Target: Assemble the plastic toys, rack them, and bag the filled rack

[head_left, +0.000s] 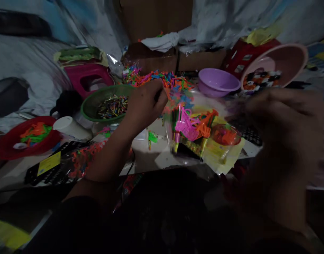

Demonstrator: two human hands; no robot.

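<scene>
Between my hands hangs a clear plastic bag (168, 130) with a pink plastic toy (187, 125), an orange toy (206, 123) and a slim pink-and-yellow piece inside. My left hand (151, 100) is closed at the bag's upper left, its fingertips mostly turned away. My right hand (280, 116), raised at the right, is smeared by motion; its fingers and anything in them cannot be made out. Below the bag's right side lies a yellow printed sheet (217, 153). A small green toy (152, 137) rests on the white table left of the bag.
Colourful small toys (175, 80) are heaped at the back. Around stand a green basin (89, 106) of small wrapped pieces, a red basin (5, 146), a white cup (69, 128), a purple basin (217, 83), a tilted pink basin (296, 63) and a magenta stool (74, 76).
</scene>
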